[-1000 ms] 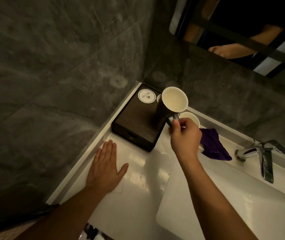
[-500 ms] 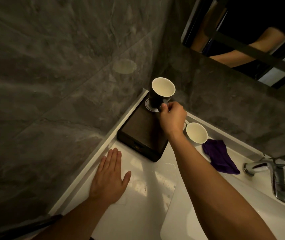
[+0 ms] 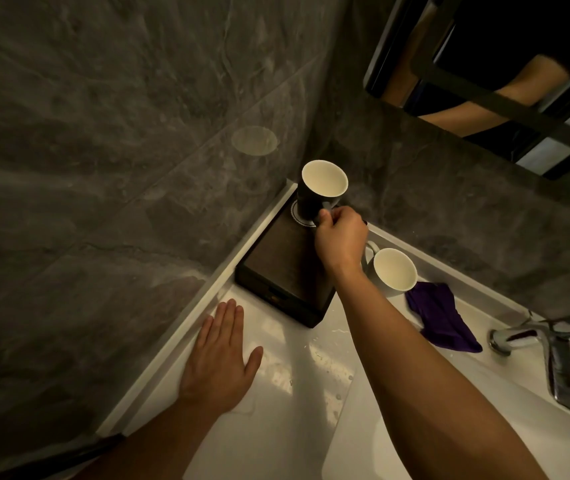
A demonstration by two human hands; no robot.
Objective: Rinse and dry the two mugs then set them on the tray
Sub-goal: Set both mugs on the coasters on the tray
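The dark mug (image 3: 314, 199) stands upright on a white-ringed circle (image 3: 295, 218) at the far corner of the dark tray (image 3: 276, 268); the right hand (image 3: 340, 240) grips its handle with curled fingers. The second mug (image 3: 394, 270) sits on the white worktop (image 3: 287, 410) just right of the tray, touching a purple cloth (image 3: 441, 322); the tap (image 3: 550, 344) lies further right. The left hand (image 3: 219, 362) rests flat on the worktop, fingers straight, holding nothing.

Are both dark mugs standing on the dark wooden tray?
No, one dark mug with cream inside stands on the white counter beside the dark wooden tray.
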